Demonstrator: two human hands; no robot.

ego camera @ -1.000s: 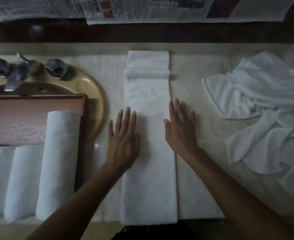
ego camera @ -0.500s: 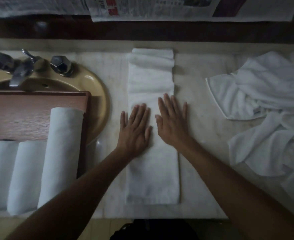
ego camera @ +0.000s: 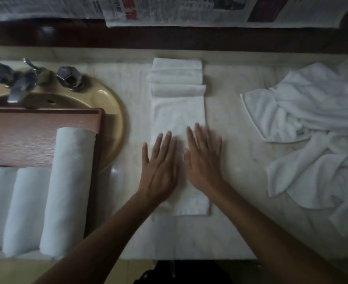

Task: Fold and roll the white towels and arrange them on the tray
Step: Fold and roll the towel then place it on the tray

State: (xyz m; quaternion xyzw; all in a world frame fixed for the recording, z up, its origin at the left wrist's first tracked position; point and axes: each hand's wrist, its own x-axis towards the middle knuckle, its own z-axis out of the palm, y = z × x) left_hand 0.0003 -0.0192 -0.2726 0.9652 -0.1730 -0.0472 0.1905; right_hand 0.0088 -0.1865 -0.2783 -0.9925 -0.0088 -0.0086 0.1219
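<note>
A white towel (ego camera: 178,111), folded into a long narrow strip, lies on the marble counter and bunches into ridges at its far end. My left hand (ego camera: 160,167) and my right hand (ego camera: 204,160) press flat on its near half, side by side, fingers straight. A brown wooden tray (ego camera: 25,136) sits over the sink at the left. It carries three rolled white towels (ego camera: 66,189) lying side by side.
A heap of loose white towels (ego camera: 316,140) covers the counter's right side. A tan sink (ego camera: 109,111) with a chrome faucet (ego camera: 19,83) is at the left. Newspaper (ego camera: 169,11) hangs along the dark back ledge. The counter's front edge is near my arms.
Both hands came together from the strip's edges onto its middle and pushed it away from me. Its near end moved up off the counter's edge and the far end bunched.
</note>
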